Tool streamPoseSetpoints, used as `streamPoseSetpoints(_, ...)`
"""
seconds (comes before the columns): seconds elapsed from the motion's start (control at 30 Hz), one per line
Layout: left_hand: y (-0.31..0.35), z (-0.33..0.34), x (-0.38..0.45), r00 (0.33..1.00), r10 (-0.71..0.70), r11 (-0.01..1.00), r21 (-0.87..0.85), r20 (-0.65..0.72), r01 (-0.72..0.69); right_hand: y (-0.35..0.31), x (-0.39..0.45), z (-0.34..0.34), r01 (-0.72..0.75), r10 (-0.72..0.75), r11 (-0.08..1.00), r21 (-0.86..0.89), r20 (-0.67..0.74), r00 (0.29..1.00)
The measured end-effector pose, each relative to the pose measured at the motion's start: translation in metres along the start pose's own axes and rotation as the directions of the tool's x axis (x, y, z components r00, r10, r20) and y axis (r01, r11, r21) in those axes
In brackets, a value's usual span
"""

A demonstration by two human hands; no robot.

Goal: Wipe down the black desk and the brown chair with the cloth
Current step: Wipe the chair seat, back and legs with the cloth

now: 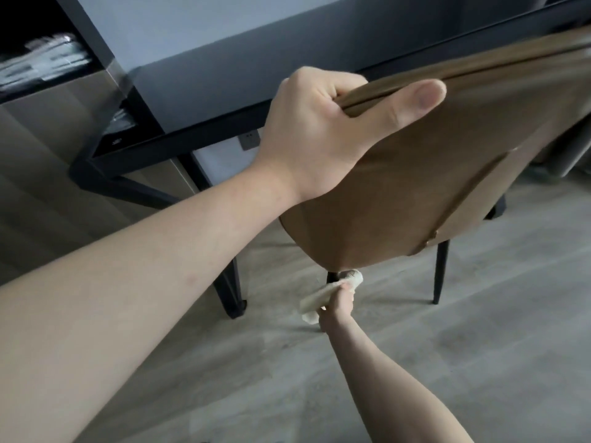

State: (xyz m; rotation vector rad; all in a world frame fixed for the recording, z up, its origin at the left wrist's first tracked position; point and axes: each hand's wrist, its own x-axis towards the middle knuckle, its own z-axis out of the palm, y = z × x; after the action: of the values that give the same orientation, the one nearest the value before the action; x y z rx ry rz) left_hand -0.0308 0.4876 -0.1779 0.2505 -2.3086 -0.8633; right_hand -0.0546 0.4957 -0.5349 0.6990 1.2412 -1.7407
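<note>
The brown chair (431, 187) stands with its back toward me, pushed near the black desk (204, 91). My left hand (323, 129) grips the top rim of the chair's backrest, thumb on the rear face and fingers curled over the front. Low down, my right hand (337, 306) holds the whitish cloth (323, 295) bunched in its fingers. The cloth is against a black chair leg just under the bottom edge of the backrest shell. Most of that leg is hidden behind the hand and cloth.
Another black chair leg (440, 273) stands on the grey wood floor (479, 346) to the right. The desk's black angled leg (228, 282) comes down at centre left. A dark shelf with blurred items (44, 59) is at the upper left.
</note>
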Motion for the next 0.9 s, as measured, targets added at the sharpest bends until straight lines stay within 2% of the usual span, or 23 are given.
streamPoseSetpoints(0.17, 0.011, -0.006, -0.005, 0.995, -0.086, 0.996, 0.01, 0.042, 0.086, -0.039, -0.06, -0.008, -0.022, -0.002, 0.985, 0.173, 0.143, 0.99)
streamPoseSetpoints(0.37, 0.021, -0.009, -0.007, 0.983, -0.171, 0.985, 0.037, 0.072, 0.168, -0.08, -0.121, -0.036, 0.012, -0.039, 0.965, 0.263, 0.098, 0.994)
streamPoseSetpoints(0.57, 0.031, -0.013, -0.003, 0.974, -0.204, 0.975, 0.108, 0.099, 0.193, -0.14, -0.155, -0.049, 0.174, -0.175, 0.956, 0.238, -0.017, 0.984)
streamPoseSetpoints(0.67, 0.046, -0.019, 0.012, 0.952, -0.244, 0.935, 0.305, 0.184, 0.181, -0.162, -0.163, -0.055, 0.345, -0.343, 0.931, 0.118, -0.031, 0.939)
streamPoseSetpoints(0.77, 0.074, -0.01, 0.033, 0.93, -0.263, 0.832, 0.548, 0.258, 0.084, -0.174, -0.16, -0.056, 0.464, -0.462, 0.885, 0.037, -0.049, 0.886)
streamPoseSetpoints(0.9, 0.102, 0.033, 0.056, 0.908, -0.213, 0.834, 0.552, 0.361, -0.023, -0.172, -0.141, -0.051, 0.49, -0.488, 0.872, 0.0, -0.076, 0.869)
